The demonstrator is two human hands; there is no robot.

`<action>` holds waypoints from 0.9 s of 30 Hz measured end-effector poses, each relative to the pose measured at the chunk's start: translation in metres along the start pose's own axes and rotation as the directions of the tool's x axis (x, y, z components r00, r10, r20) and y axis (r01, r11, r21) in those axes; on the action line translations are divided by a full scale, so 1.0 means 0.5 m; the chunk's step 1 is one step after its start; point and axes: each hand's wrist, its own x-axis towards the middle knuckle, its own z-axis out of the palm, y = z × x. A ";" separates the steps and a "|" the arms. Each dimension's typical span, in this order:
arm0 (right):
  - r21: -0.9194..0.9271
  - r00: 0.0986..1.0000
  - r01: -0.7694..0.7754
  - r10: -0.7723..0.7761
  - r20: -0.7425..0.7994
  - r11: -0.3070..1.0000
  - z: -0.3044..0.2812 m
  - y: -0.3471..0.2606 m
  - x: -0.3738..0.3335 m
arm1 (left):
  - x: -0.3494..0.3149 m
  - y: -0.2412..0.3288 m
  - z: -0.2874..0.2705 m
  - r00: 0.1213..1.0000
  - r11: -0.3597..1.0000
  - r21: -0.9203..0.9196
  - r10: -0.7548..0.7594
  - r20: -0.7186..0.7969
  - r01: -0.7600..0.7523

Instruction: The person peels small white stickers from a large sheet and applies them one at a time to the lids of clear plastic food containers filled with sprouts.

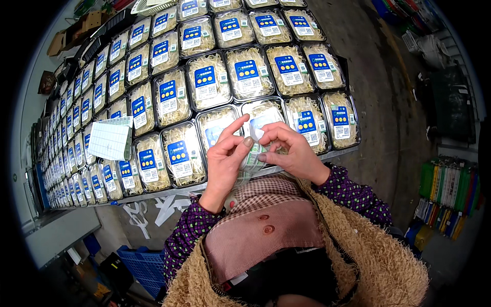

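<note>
Close in front of me, both hands meet over the near row of film-covered black trays of bean sprouts (185, 162). Between my left hand (225, 159) and my right hand (292, 152) is a thin strip of green-and-white stickers (252, 156), partly see-through and hanging toward my apron. My left thumb presses on the strip's edge while the index finger points up and away. The right thumb and fingers are pinched at the strip's other side. A small white paper piece (258, 132) shows by my right index fingertip. Finger contact beneath is partly hidden.
Several rows of labelled sprout trays (205, 81) cover the table. A white sheet of stickers (111, 139) lies across trays at left. White paper strips (137, 217) hang below the table edge (148, 195). A blue plastic pallet (143, 268) stands at lower left; coloured crates (447, 192) are stacked right.
</note>
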 end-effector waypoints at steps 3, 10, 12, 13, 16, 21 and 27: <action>-0.074 0.986 0.132 -0.139 -0.095 0.988 0.007 -0.009 0.012 | -0.005 0.004 -0.016 1.000 1.000 0.020 0.018 0.021 -0.019; 0.432 0.966 -0.243 0.258 0.026 0.868 0.033 -0.019 0.020 | -0.020 0.022 -0.036 0.991 0.993 0.001 0.117 0.065 -0.118; 0.696 0.926 -0.332 0.359 0.113 0.637 0.050 -0.016 0.021 | -0.021 0.025 -0.042 0.985 0.986 0.018 0.165 0.056 -0.166; 0.576 0.949 -0.280 0.314 0.044 0.767 0.057 -0.024 0.018 | -0.020 0.023 -0.048 0.979 0.978 0.052 0.197 0.053 -0.200; 0.254 0.986 -0.117 0.142 -0.082 0.960 0.073 -0.032 0.019 | -0.024 0.021 -0.063 0.972 0.971 0.059 0.234 0.004 -0.233; 0.192 0.987 -0.056 0.025 0.158 0.980 0.087 -0.041 0.009 | -0.032 0.034 -0.085 0.968 0.966 0.063 0.250 -0.009 -0.249; -0.364 0.925 0.290 -0.357 -0.131 0.885 0.116 -0.071 0.032 | -0.042 0.030 -0.108 0.979 0.979 0.020 0.203 -0.015 -0.202</action>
